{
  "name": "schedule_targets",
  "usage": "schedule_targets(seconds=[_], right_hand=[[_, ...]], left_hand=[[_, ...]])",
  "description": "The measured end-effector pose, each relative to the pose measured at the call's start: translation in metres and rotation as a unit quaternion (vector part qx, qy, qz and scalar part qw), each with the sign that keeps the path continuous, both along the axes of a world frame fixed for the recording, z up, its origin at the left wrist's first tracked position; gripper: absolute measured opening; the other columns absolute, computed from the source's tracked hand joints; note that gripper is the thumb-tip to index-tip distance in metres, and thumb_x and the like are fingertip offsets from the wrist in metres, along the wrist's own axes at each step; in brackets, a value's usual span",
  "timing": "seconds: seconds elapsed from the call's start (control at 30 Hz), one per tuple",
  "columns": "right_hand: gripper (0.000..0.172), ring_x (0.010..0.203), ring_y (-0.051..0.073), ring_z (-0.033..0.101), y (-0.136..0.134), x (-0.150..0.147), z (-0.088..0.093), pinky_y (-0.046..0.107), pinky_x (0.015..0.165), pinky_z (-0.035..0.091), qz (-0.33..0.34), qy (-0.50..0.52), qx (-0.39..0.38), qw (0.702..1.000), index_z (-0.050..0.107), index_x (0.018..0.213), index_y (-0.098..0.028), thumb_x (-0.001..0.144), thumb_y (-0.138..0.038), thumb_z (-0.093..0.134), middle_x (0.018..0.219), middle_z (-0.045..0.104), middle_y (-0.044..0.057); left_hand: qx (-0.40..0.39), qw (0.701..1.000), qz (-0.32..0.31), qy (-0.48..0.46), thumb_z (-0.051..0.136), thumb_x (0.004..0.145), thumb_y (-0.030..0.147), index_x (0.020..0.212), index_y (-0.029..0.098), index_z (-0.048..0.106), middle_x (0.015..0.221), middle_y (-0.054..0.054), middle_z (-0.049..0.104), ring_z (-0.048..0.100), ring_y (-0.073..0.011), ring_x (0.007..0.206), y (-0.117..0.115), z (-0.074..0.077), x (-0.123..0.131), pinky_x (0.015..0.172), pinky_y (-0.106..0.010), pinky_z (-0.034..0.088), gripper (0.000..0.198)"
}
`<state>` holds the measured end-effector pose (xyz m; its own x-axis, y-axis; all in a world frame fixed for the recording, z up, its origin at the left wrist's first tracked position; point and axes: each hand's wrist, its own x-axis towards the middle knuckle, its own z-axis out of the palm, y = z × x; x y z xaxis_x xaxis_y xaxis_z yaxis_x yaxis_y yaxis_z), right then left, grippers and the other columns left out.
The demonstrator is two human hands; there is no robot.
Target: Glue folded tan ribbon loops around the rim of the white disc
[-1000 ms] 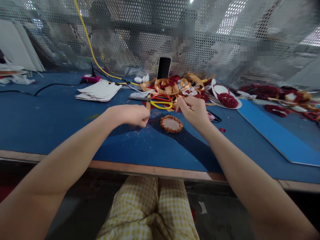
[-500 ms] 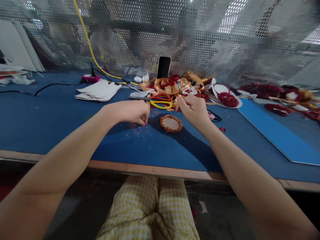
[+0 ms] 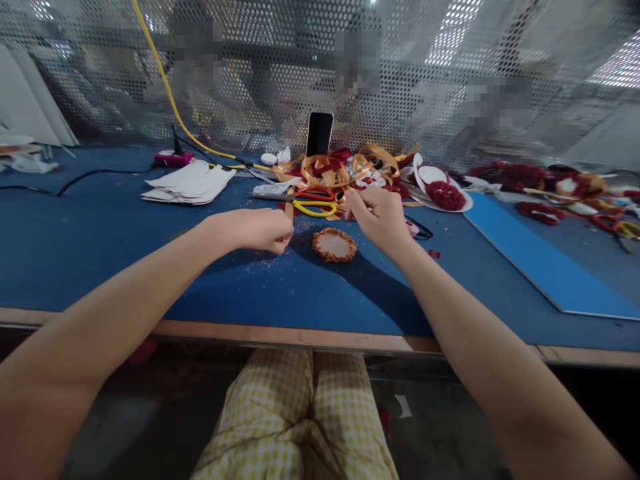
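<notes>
My left hand (image 3: 260, 231) rests as a closed fist on the blue table (image 3: 100, 233), its fingers pinched on a strip of gold ribbon (image 3: 289, 211) that sticks up from it. Across from it, my right hand (image 3: 380, 215) is closed too, fingertips pinched together near the ribbon pile; what it holds I cannot make out. Between and just below the hands lies a small round disc with an orange ruffled rim (image 3: 334, 245). Scissors with red and yellow handles (image 3: 313, 199) lie right behind the hands.
A tangle of gold and red ribbon (image 3: 345, 170) and a phone (image 3: 319, 134) standing upright sit behind the scissors. White paper pieces (image 3: 187, 183) lie left. White plates with red trim (image 3: 440, 190) and a blue board (image 3: 540, 263) are right. Perforated mesh closes the back.
Both hands stayed close together with only small shifts. The head camera tilted slightly, so everything sits a little lower left in the picture.
</notes>
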<state>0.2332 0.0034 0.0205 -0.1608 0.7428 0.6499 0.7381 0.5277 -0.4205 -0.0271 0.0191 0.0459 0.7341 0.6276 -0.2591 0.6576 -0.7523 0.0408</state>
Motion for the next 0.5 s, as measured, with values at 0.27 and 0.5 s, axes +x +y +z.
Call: schedule_targets(seconds=[0.27, 0.5], right_hand=[[0.053, 0.061, 0.016, 0.061, 0.0, 0.011, 0.006, 0.035, 0.07, 0.047, 0.007, 0.027, 0.004, 1.0, 0.062, 0.056, -0.023, 0.106, -0.042, 0.054, 0.059, 0.063, 0.002], [0.05, 0.062, 0.018, 0.066, 0.0, 0.031, -0.011, 0.036, 0.069, 0.048, -0.031, 0.024, 0.0, 0.999, 0.065, 0.056, -0.023, 0.103, -0.038, 0.057, 0.061, 0.067, 0.003]], left_hand=[[-0.044, 0.991, -0.027, -0.126, 0.051, 0.091, 0.025, 0.088, 0.018, 0.066, 0.081, -0.003, 0.068, 0.058, -0.0153, 0.069, 0.01, -0.008, -0.025, 0.065, -0.026, 0.04, 0.017], [-0.004, 0.991, 0.0, -0.133, 0.055, 0.093, 0.026, 0.088, 0.017, 0.067, 0.084, -0.004, 0.071, 0.059, -0.015, 0.07, 0.01, 0.006, -0.035, 0.066, -0.026, 0.042, 0.016]])
